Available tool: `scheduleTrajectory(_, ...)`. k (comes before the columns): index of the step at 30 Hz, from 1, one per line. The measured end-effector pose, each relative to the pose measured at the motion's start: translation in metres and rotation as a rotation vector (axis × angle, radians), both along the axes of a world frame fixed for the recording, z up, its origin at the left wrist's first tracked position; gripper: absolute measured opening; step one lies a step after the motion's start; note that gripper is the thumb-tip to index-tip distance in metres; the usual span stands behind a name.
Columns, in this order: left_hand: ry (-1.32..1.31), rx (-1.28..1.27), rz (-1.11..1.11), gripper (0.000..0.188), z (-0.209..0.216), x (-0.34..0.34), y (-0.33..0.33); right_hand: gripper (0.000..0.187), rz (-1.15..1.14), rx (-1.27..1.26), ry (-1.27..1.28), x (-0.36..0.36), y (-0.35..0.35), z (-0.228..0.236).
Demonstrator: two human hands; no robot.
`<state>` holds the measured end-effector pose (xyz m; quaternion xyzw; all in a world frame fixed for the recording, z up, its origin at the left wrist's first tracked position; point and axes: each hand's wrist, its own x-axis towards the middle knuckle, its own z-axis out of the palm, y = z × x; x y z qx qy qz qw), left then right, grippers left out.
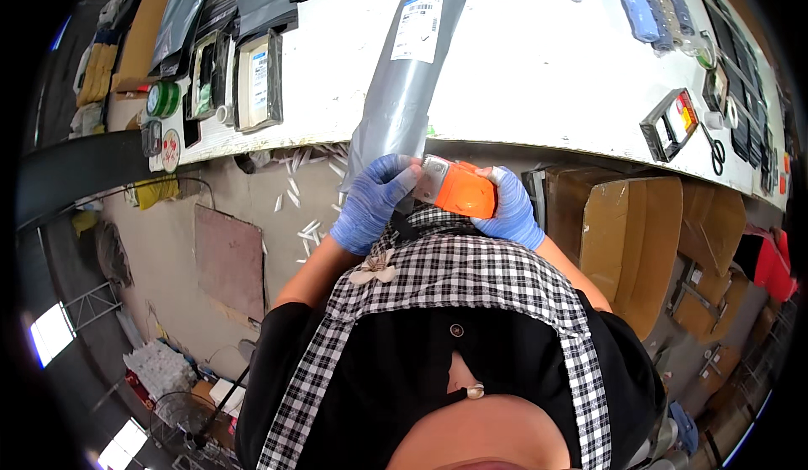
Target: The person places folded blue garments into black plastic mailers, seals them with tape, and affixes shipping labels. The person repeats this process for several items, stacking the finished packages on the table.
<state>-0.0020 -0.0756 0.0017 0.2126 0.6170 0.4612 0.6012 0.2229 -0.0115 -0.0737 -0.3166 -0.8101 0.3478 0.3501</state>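
Both my hands wear thin blue gloves and meet in front of my body at the table's near edge. My right hand point(515, 209) grips an orange tape dispenser point(468, 191) with a silver metal plate at its left end. The thumb and fingers of my left hand point(370, 202) are pinched at that metal end; whether tape lies between them is too small to tell. Just beyond my left hand, a long grey plastic-wrapped package point(402, 100) with a white label point(417, 29) lies across the table, its near end hanging over the edge.
The white table point(539, 74) bears open boxes point(259, 81) and a green tape roll point(163, 99) at left. Rolled blue bundles point(633, 3), a small box point(671, 125) and scissors point(717, 155) lie at right. Cardboard boxes point(631, 234) stand below, right; white scraps point(310, 233) litter the floor.
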Motion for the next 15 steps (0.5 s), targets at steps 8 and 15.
scheduleTrajectory(8, 0.520, 0.110, 0.135, 0.019, -0.004, -0.080, 0.022, 0.069, -0.041, 0.121, -0.260, 0.042, 0.016, 0.003)
scheduleTrajectory(15, 1.552, 0.079, 0.015, 0.041, -0.064, -0.074, 0.046, 0.063, -0.023, 0.080, -0.357, 0.043, 0.026, -0.038)
